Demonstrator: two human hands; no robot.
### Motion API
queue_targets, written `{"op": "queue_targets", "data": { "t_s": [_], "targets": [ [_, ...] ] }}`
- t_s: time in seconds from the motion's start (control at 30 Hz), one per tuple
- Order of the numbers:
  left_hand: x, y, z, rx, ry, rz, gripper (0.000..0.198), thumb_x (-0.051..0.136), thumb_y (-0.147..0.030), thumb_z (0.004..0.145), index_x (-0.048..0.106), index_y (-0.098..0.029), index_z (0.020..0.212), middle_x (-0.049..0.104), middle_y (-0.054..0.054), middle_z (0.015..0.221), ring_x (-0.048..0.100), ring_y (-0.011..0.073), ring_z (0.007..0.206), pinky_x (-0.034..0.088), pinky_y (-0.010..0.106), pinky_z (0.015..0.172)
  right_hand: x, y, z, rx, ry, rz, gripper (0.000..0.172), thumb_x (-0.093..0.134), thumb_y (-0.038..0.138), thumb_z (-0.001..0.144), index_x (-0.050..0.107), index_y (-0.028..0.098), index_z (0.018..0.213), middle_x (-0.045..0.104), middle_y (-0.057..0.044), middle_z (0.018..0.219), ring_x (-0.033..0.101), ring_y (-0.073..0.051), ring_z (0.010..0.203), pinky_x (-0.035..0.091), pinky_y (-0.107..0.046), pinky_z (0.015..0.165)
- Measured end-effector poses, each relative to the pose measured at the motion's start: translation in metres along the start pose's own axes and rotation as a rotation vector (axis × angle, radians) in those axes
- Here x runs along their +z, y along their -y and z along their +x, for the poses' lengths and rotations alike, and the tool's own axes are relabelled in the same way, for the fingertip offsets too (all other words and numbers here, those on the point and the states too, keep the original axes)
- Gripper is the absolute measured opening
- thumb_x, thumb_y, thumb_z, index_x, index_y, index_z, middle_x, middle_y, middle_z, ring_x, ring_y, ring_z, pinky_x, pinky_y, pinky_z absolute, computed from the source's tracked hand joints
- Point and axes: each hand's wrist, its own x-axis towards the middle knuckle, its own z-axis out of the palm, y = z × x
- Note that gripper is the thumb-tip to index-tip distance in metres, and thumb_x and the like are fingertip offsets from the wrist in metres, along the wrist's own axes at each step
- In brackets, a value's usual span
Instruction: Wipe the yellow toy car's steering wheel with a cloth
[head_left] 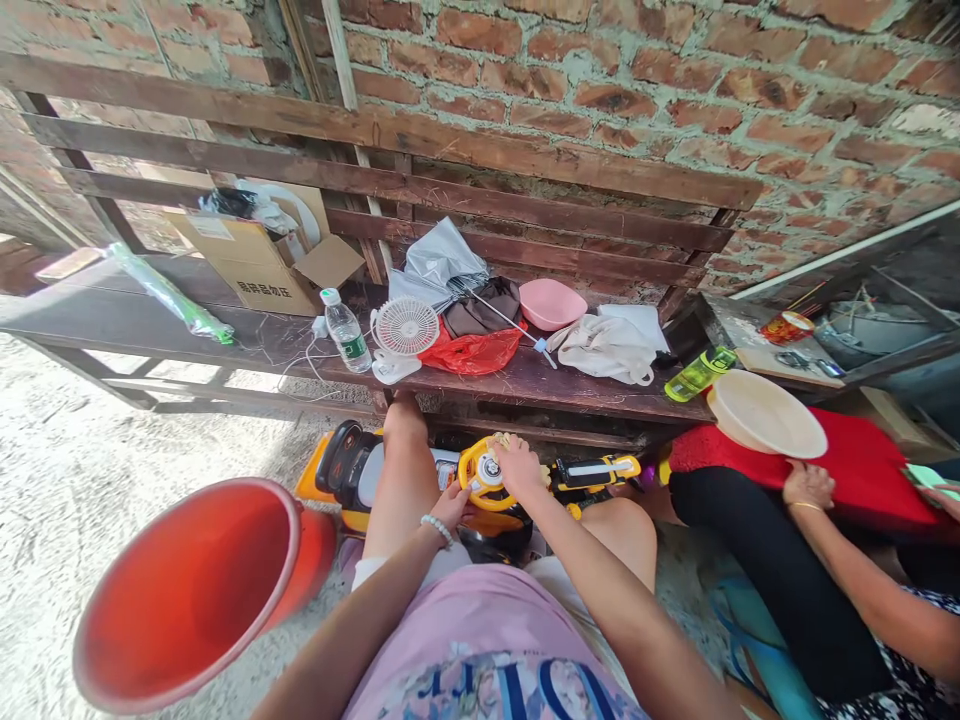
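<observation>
Yellow steering wheel (481,478) of a ride-on toy car (352,468) sits between the knees of a seated person, low in front of a dark wooden bench (112,315) set against a brick wall (675,70). The right hand (519,466) is curled over the wheel's upper right rim, fingers wrapped around it. The left hand (452,505), a bead bracelet (436,529) on its wrist, touches the lower left rim; whether its fingers close around the rim cannot be told from this angle.

On the bench stand a cardboard box (251,268), a water bottle (346,335), a small white fan (405,330), a red plastic bag (474,353), a pink bowl (552,303) and a white cloth bag (606,347). A green bottle (698,374) lies at the bench's right end, just beside a cream basin (765,414).

A red bucket (184,590) stands on the concrete floor to the person's left, near the toy car. To the right, another person's hand (807,486) rests at the edge of a red cloth (870,470), just below the basin.
</observation>
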Motion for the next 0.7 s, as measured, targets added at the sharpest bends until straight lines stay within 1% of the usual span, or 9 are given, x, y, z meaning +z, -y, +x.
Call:
{"op": "queue_targets", "data": {
  "t_s": [0.07, 0.17, 0.23, 0.3, 0.43, 0.5, 0.6, 0.7],
  "targets": [
    [0.0, 0.0, -0.001, -0.009, -0.026, 0.017, 0.042, 0.071, -0.039, 0.092, 0.061, -0.024, 0.131, 0.082, 0.008, 0.097, 0.075, 0.0241, 0.09, 0.054, 0.031, 0.078, 0.007, 0.0, -0.006, 0.026, 0.015, 0.004, 0.05, 0.039, 0.021, 0.101, 0.059, 0.031, 0.145, 0.056, -0.015, 0.141, 0.055, -0.03, 0.121, 0.048, -0.04, 0.094],
    [0.0, -0.001, -0.002, -0.022, -0.071, 0.063, 0.036, 0.066, -0.033, 0.096, 0.061, -0.023, 0.129, 0.081, 0.004, 0.087, 0.072, 0.018, 0.071, 0.051, 0.026, 0.07, 0.012, -0.003, -0.02, 0.052, 0.034, 0.017, 0.049, 0.042, 0.02, 0.1, 0.058, 0.026, 0.146, 0.055, -0.018, 0.141, 0.055, -0.032, 0.123, 0.049, -0.04, 0.092],
    [0.0, -0.002, -0.003, -0.029, -0.093, 0.09, 0.031, 0.061, -0.03, 0.099, 0.06, -0.022, 0.128, 0.08, 0.002, 0.083, 0.069, 0.0146, 0.063, 0.048, 0.023, 0.065, 0.013, -0.003, -0.031, 0.069, 0.051, 0.007, 0.047, 0.042, 0.018, 0.1, 0.06, 0.023, 0.143, 0.055, -0.019, 0.141, 0.056, -0.033, 0.123, 0.05, -0.04, 0.091],
    [0.0, -0.003, -0.003, -0.031, -0.098, 0.094, 0.029, 0.06, -0.03, 0.099, 0.06, -0.021, 0.127, 0.08, 0.001, 0.082, 0.07, 0.0132, 0.061, 0.047, 0.021, 0.064, 0.015, 0.0, -0.042, 0.078, 0.066, -0.018, 0.045, 0.039, 0.015, 0.101, 0.062, 0.021, 0.14, 0.056, -0.02, 0.14, 0.057, -0.033, 0.122, 0.051, -0.039, 0.09],
    [-0.001, -0.003, -0.003, -0.028, -0.088, 0.089, 0.03, 0.066, -0.033, 0.097, 0.062, -0.021, 0.124, 0.081, 0.002, 0.084, 0.072, 0.0137, 0.063, 0.049, 0.022, 0.067, 0.021, 0.017, -0.064, 0.066, 0.061, -0.06, 0.048, 0.033, 0.007, 0.099, 0.065, 0.015, 0.134, 0.062, -0.021, 0.131, 0.061, -0.032, 0.116, 0.053, -0.038, 0.086],
    [-0.001, -0.001, -0.002, -0.028, -0.085, 0.089, 0.029, 0.066, -0.032, 0.097, 0.062, -0.021, 0.123, 0.081, 0.003, 0.084, 0.072, 0.0137, 0.063, 0.05, 0.022, 0.068, 0.025, 0.026, -0.072, 0.033, 0.06, -0.074, 0.049, 0.034, 0.006, 0.098, 0.065, 0.013, 0.134, 0.063, -0.022, 0.129, 0.062, -0.031, 0.112, 0.054, -0.038, 0.085],
    [-0.003, 0.002, 0.002, -0.02, -0.099, 0.081, 0.025, 0.065, -0.03, 0.097, 0.063, -0.021, 0.12, 0.079, 0.001, 0.081, 0.069, 0.0119, 0.058, 0.049, 0.022, 0.066, 0.028, 0.032, -0.079, -0.052, 0.075, -0.085, 0.047, 0.037, 0.007, 0.097, 0.066, 0.013, 0.133, 0.064, -0.021, 0.129, 0.063, -0.031, 0.112, 0.054, -0.037, 0.085],
    [-0.006, 0.005, 0.006, 0.003, -0.053, 0.02, 0.024, 0.069, -0.03, 0.094, 0.063, -0.021, 0.116, 0.074, -0.003, 0.074, 0.066, 0.0107, 0.055, 0.049, 0.021, 0.063, 0.025, 0.027, -0.081, -0.19, 0.122, 0.033, 0.04, 0.046, 0.014, 0.096, 0.072, 0.02, 0.126, 0.064, -0.015, 0.132, 0.063, -0.028, 0.114, 0.053, -0.034, 0.089]
  ]
}}
